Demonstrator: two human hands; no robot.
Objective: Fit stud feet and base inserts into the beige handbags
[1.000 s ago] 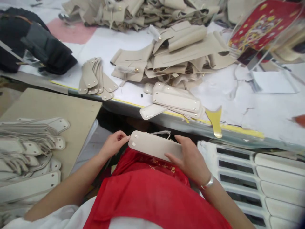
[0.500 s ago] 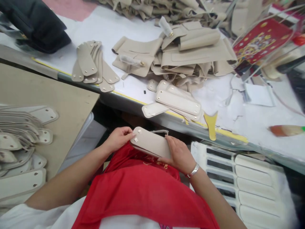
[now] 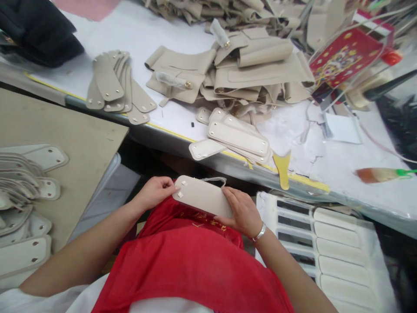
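A beige strap piece with rounded ends lies across my lap, above the red apron. Two small pale tabs stand up near its left end. My right hand grips its right end, thumb along the lower edge and fingers on the upper edge. At the left end, my left hand has its thumb and forefinger pinched on the edge beside the tabs. A thin light strip curves out behind the piece.
On the white table lie similar straps, a strap fan, folded beige parts, a yellow tool and a brush. More straps lie left; a slotted white tray stands right.
The view has shifted slightly, so the table things sit further left. The strap piece has tilted so that its face shows flatter, and the gap along its lower edge no longer shows.
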